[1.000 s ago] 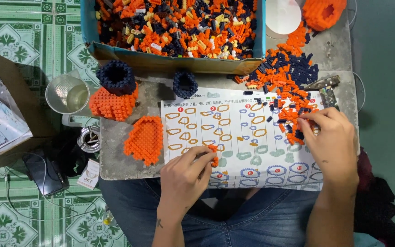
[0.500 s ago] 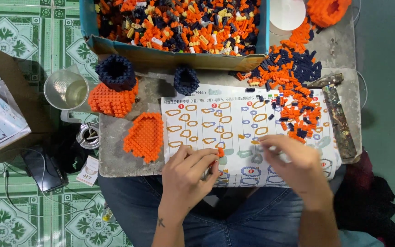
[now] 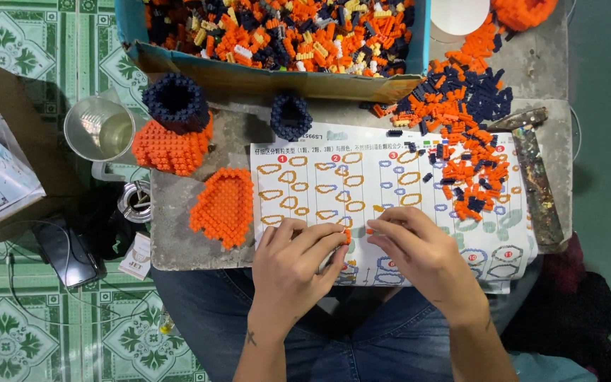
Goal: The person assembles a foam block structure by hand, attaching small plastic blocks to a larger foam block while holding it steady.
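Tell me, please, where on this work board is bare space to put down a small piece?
Bare grey board lies below the flat orange plate, left of the instruction sheet. A smaller patch sits between the small dark blue ring and the orange-and-blue piece. The right side is crowded with loose bricks.

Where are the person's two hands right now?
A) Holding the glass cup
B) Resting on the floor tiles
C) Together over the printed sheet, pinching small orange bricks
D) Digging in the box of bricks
C: the left hand and right hand meet above the instruction sheet, fingertips on a small orange piece, away from the box of bricks and glass cup.
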